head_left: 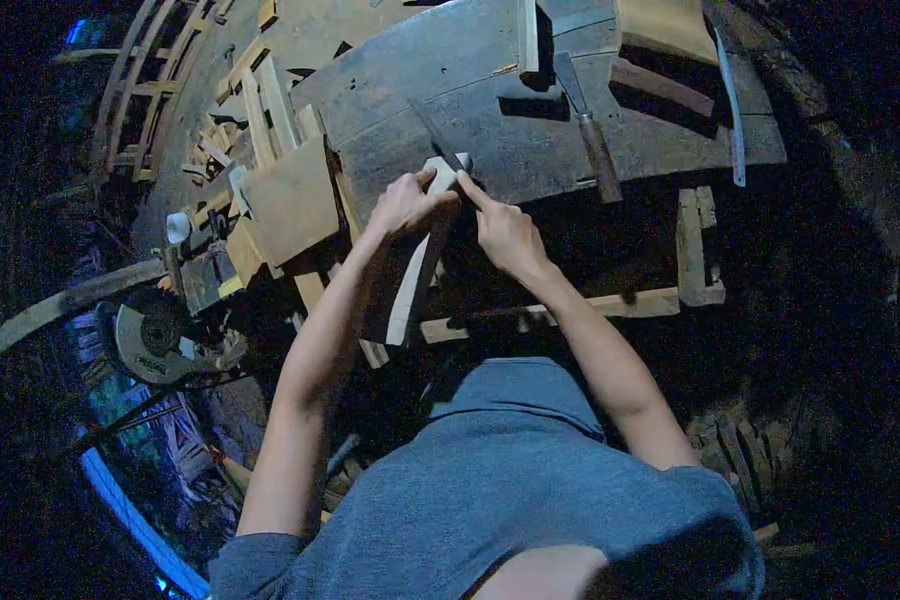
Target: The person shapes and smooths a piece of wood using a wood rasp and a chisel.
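Note:
A pale, slightly curved wooden piece (410, 285) projects over the near edge of the workbench (390, 90). My left hand (407, 205) is closed around it near its upper end. My right hand (510, 238) grips a narrow dark tool that looks like a file (432, 127), its index finger stretched along it. The tool lies slantwise against the upper end of the wood and points to the far left. Its handle is hidden inside my right hand.
A wooden-handled chisel (598, 155) and a long saw blade (732, 110) lie on the right, near wooden blocks (665, 25). Boards and offcuts, with a square panel (292, 203), crowd the left. A power tool with a round guard (150, 340) sits lower left.

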Available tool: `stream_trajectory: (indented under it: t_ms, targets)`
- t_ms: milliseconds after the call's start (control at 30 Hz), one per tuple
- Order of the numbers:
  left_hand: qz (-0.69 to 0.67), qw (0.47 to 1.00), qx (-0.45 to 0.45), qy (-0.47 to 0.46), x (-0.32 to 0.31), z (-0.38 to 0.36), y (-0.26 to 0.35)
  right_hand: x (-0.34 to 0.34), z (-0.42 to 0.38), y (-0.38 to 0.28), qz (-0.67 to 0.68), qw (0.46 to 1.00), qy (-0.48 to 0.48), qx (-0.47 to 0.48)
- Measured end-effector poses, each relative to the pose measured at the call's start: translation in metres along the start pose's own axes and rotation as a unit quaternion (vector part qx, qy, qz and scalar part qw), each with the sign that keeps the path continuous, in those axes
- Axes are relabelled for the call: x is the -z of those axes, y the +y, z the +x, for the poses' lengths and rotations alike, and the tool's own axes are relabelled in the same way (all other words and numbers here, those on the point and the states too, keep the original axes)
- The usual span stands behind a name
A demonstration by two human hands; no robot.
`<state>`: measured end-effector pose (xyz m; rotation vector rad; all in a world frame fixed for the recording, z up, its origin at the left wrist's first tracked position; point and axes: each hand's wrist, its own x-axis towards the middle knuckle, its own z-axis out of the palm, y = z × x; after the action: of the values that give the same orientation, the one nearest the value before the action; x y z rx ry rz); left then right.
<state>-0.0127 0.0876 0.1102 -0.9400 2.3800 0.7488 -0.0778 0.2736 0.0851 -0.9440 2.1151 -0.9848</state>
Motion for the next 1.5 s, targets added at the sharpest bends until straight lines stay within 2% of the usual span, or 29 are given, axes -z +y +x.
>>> stream_trajectory:
  t_ms: [67,100,200,267,367,400,433,533,600,667,700,800,933,1000,1033,1067,1100,1133,1167,1200,1267,1333,1433,1467,1500]
  targets:
    - [0.032,0.999,0.004,-0.007,0.008,-0.012,0.016,0.000,-0.005,-0.006,-0.007,1.000,0.013,-0.020]
    - [0.090,0.996,0.002,-0.011,0.008,-0.010,0.014,0.001,-0.012,-0.007,-0.007,1.000,0.016,-0.017]
    - [0.028,0.999,-0.023,0.013,0.001,-0.003,-0.005,-0.003,-0.031,-0.005,0.056,0.998,-0.025,-0.023]
    - [0.004,0.999,-0.036,0.030,-0.012,0.008,-0.018,0.000,-0.009,0.003,-0.019,1.000,-0.015,-0.018]
    - [0.014,0.998,-0.054,0.041,-0.005,0.004,-0.010,-0.007,0.005,0.009,-0.024,0.999,0.010,-0.031]
    - [0.016,0.999,-0.039,0.015,0.000,0.002,-0.008,-0.006,0.006,0.007,-0.018,0.999,0.028,-0.023]
    - [0.015,1.000,-0.022,-0.012,0.004,0.002,-0.006,-0.007,-0.007,0.005,-0.028,0.999,0.003,-0.017]
    - [0.030,0.999,-0.038,0.008,0.002,0.003,-0.008,0.000,-0.022,-0.006,-0.004,1.000,-0.016,-0.019]
    - [0.024,0.998,-0.059,0.025,-0.005,0.007,-0.012,-0.004,0.001,0.000,-0.025,0.999,-0.003,-0.033]
    - [0.038,0.998,-0.047,0.014,-0.002,0.007,-0.009,-0.004,0.010,0.000,-0.043,0.998,0.019,-0.039]
    - [0.053,0.999,-0.007,-0.006,0.006,-0.002,0.002,-0.003,0.003,-0.003,-0.034,0.999,0.013,-0.034]
    - [0.047,0.999,-0.008,-0.023,0.009,0.000,-0.002,-0.002,-0.013,-0.009,-0.015,0.999,-0.031,-0.036]
    - [0.050,0.997,-0.043,0.032,-0.004,0.002,-0.011,-0.005,0.024,0.002,-0.041,0.997,0.036,-0.053]
    - [-0.024,1.000,-0.015,0.001,-0.004,0.007,-0.020,0.000,0.040,0.001,-0.013,0.998,0.014,-0.059]
    - [-0.031,0.997,-0.054,0.038,-0.013,0.013,-0.032,-0.001,0.039,0.003,0.031,0.998,0.020,-0.041]
    - [-0.036,0.997,-0.054,0.043,-0.010,0.011,-0.034,-0.008,0.038,0.013,0.026,0.999,0.019,-0.036]
    - [-0.230,0.971,-0.068,-0.017,-0.007,0.006,-0.035,-0.014,0.035,0.023,0.078,0.996,0.048,-0.004]
    - [-0.414,0.904,-0.083,-0.075,-0.005,0.001,-0.036,-0.018,0.034,0.033,0.131,0.988,0.076,0.029]
    - [-0.483,0.870,-0.079,-0.060,-0.012,-0.001,-0.041,-0.012,0.031,0.033,0.126,0.988,0.077,0.035]
    - [-0.484,0.869,-0.084,-0.056,-0.009,-0.012,-0.037,-0.006,0.024,0.031,0.159,0.985,0.059,0.016]
    - [-0.532,0.835,-0.004,-0.143,-0.008,-0.032,-0.030,0.003,0.016,0.023,0.189,0.981,0.039,-0.004]
    - [-0.544,0.829,-0.027,-0.127,-0.020,-0.036,-0.027,0.009,0.010,0.015,0.208,0.977,0.033,-0.027]
    - [-0.586,0.795,0.118,-0.107,-0.015,-0.048,-0.009,0.002,0.007,0.004,0.158,0.986,0.048,0.013]
    - [-0.591,0.791,0.120,-0.105,-0.014,-0.047,-0.014,-0.005,0.008,0.004,0.154,0.987,0.042,0.014]
    - [-0.625,0.761,0.084,-0.153,-0.010,-0.047,-0.022,-0.012,0.011,0.003,0.139,0.987,0.067,0.042]
